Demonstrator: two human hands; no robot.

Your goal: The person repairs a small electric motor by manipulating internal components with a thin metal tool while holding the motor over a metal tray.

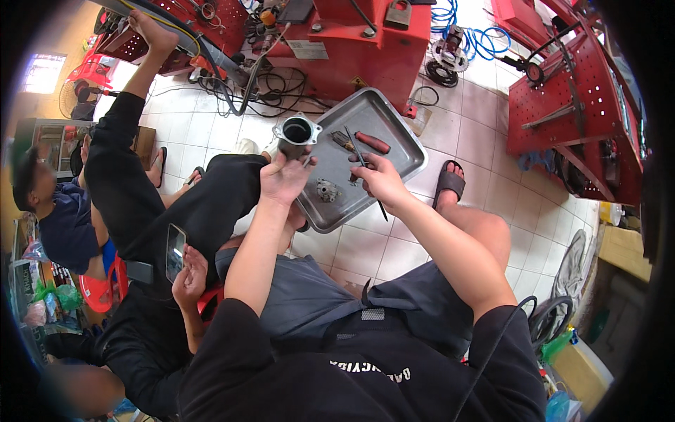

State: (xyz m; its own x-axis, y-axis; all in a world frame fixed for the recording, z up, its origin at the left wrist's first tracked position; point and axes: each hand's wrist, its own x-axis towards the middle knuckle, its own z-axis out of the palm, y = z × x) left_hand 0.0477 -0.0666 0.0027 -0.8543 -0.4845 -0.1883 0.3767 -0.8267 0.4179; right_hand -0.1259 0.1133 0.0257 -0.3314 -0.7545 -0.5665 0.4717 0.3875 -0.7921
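Observation:
My left hand (285, 176) is closed on a metal cylindrical housing (295, 144), held upright with its dark bore and flange at the top. My right hand (374, 176) grips a long, thin dark tool (382, 209), slanted across the grey metal tray (395, 116). On that tray lie a red-handled screwdriver (374, 143), a dark-and-yellow handled tool (342, 141) and a small cast metal part (326, 190), which sits between my two hands.
Beside me on the left are a person in black (140, 246) holding a phone (176, 253) and another seated person (60, 225). A red machine (337, 56) with cables stands beyond the tray. A red perforated cart (545, 119) is at the right.

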